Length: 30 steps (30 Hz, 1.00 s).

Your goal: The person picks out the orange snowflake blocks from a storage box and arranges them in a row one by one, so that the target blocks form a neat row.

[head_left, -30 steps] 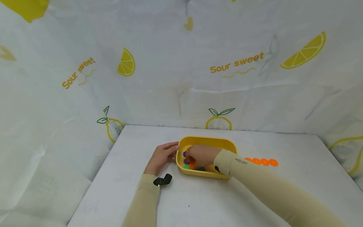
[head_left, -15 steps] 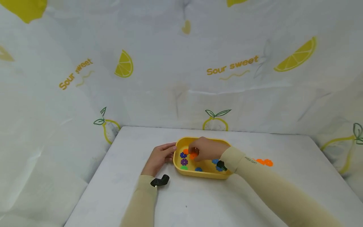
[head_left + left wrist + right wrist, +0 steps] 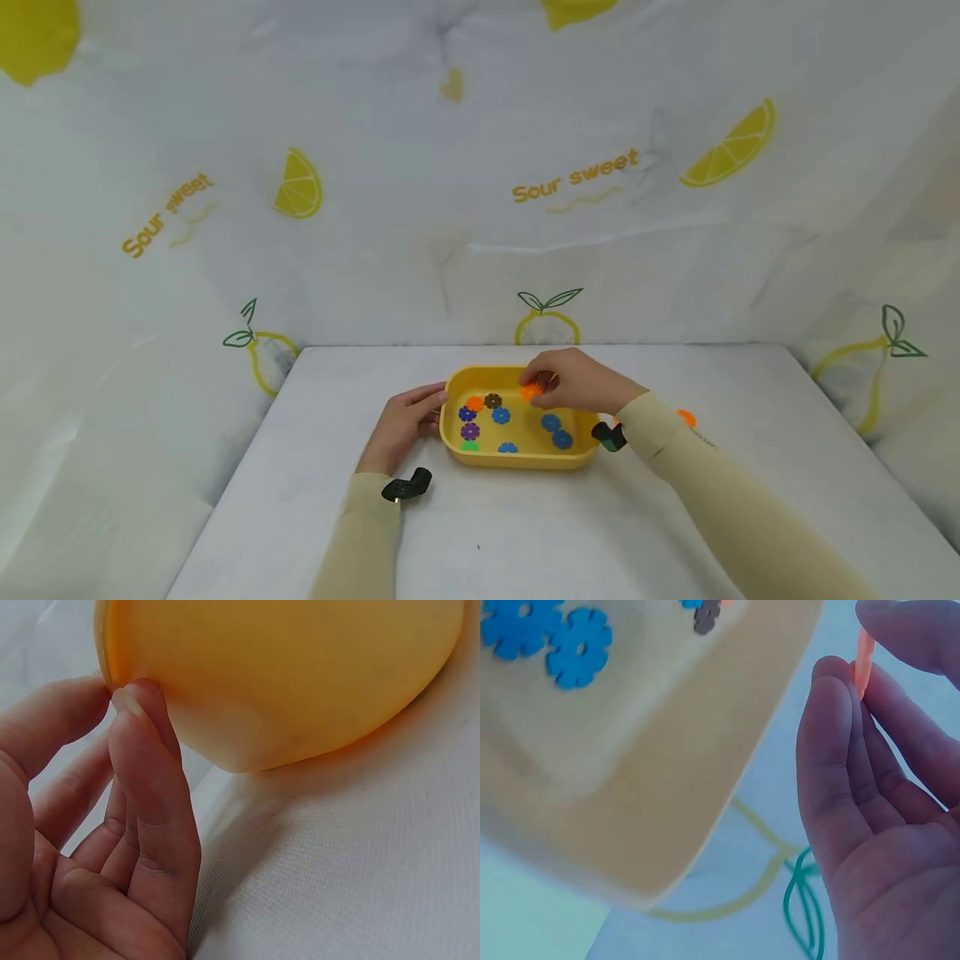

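A yellow tray [image 3: 517, 461] stands on the white table with several notched flower-shaped discs inside. My left hand [image 3: 397, 425] holds the tray's left rim; its fingertips [image 3: 135, 712] meet the yellow wall in the left wrist view. Over the tray's back right, my right hand [image 3: 581, 383] pinches an orange flower disc [image 3: 531, 392] between thumb and fingers. In the right wrist view this orange disc [image 3: 864, 664] appears edge-on. Inside the tray lie blue discs [image 3: 562, 439], a brown disc [image 3: 492, 401], a purple disc [image 3: 469, 432], another orange disc [image 3: 476, 403] and a green disc [image 3: 469, 447].
Right of the tray, an orange disc [image 3: 686, 417] shows on the table beyond the right sleeve [image 3: 675, 450], which covers part of that area. A white cloth [image 3: 405, 167] printed with lemons hangs behind the table. Bare white tabletop [image 3: 480, 525] lies in front.
My right hand has risen from the tray's left part, moving right and back with an orange disc. More discs show in the tray. The left hand stays at the rim while the head view shifts.
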Motion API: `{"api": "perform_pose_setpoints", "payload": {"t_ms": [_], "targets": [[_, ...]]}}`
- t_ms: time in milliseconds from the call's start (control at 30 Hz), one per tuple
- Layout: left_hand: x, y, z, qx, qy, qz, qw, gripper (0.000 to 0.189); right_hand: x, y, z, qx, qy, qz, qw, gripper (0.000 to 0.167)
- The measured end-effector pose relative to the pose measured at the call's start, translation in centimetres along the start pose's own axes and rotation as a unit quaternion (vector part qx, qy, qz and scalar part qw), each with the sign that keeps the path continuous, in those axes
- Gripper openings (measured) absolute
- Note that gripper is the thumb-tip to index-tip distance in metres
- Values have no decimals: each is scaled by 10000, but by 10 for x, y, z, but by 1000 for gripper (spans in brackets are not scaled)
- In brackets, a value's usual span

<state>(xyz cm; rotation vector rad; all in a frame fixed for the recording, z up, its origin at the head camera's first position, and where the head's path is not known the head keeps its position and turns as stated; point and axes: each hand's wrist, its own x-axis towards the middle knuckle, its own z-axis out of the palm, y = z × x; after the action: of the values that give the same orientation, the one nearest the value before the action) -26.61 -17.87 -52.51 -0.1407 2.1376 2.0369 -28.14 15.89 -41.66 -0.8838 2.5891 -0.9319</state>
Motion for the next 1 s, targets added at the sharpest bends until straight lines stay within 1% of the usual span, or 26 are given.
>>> {"api": "perform_pose_setpoints", "payload": {"t_ms": [167, 333, 433, 567, 733, 867, 1000], "targets": [[-1, -2, 0, -29, 47, 42, 10000, 53, -24, 22, -10, 264, 475, 249, 9982, 27], [-4, -3, -2, -90, 81, -94, 9999, 50, -48, 43, -13, 403, 784, 568, 9945, 30], [-4, -2, -4, -120, 100, -171, 9997, 50, -64, 57, -16, 507, 1049, 789, 9901, 30], [-4, 0, -2, -83, 90, -213, 9997, 58, -86, 78, -22, 509, 1433, 1214, 9809, 32], [-5, 1, 0, -102, 82, -244, 9996, 62, -117, 102, -27, 398, 1642, 1653, 9717, 37], [-6, 2, 2, -187, 62, -193, 9996, 62, -136, 119, -27, 319, 1771, 1792, 9672, 40], [-8, 1, 4, -205, 71, -236, 9995, 62, -154, 135, -28, 206, 1865, 1909, 9635, 43]]}}
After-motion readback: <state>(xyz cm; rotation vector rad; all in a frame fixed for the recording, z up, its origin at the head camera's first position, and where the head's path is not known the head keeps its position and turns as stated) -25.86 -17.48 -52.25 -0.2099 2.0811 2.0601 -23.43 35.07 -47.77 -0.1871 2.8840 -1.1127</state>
